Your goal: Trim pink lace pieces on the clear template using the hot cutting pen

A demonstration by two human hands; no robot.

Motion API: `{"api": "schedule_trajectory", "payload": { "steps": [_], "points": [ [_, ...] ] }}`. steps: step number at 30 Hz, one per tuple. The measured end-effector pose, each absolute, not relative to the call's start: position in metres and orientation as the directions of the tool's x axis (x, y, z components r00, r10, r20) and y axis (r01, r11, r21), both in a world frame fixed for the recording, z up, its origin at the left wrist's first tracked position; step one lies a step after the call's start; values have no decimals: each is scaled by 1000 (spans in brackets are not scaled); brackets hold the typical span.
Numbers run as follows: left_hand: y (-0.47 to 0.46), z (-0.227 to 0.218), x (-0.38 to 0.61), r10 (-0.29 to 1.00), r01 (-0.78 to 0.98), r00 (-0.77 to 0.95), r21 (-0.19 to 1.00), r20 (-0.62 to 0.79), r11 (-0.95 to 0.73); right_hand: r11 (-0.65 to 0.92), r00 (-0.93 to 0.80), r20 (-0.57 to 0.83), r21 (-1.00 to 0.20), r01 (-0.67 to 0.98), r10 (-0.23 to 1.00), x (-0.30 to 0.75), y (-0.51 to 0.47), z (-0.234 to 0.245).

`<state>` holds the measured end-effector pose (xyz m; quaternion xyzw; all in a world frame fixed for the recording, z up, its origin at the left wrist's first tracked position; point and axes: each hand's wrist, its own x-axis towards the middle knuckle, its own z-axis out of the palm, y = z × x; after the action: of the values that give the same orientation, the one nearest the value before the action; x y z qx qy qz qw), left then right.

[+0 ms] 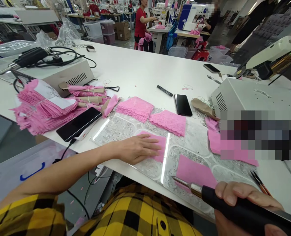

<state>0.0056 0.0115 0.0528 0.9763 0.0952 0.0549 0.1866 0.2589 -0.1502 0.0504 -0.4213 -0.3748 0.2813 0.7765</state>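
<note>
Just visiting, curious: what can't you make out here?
Head view: a pixelated block hides part of the table and some pink pieces.
Head view: the right hand and its black tool are cut off by the bottom edge.
Head view: the left hand covers part of one pink piece.

Bare left forearm (69, 172) reaches in from lower left to frame centre; left hand (137, 149) flat, palm down, fingers together pointing right; right hand (245, 203) at lower right, fingers curled tight.
</note>
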Motion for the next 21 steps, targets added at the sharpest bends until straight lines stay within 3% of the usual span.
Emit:
{"api": "schedule_trajectory", "payload": {
  "steps": [7,21],
  "points": [
    [9,31,-6,237,219,971,301,24,-928,548,495,434,-829,-106,752,250,-126,53],
    [6,15,-8,281,265,958,201,54,-943,559,443,464,-823,-106,767,237,-105,47]
  ]
}}
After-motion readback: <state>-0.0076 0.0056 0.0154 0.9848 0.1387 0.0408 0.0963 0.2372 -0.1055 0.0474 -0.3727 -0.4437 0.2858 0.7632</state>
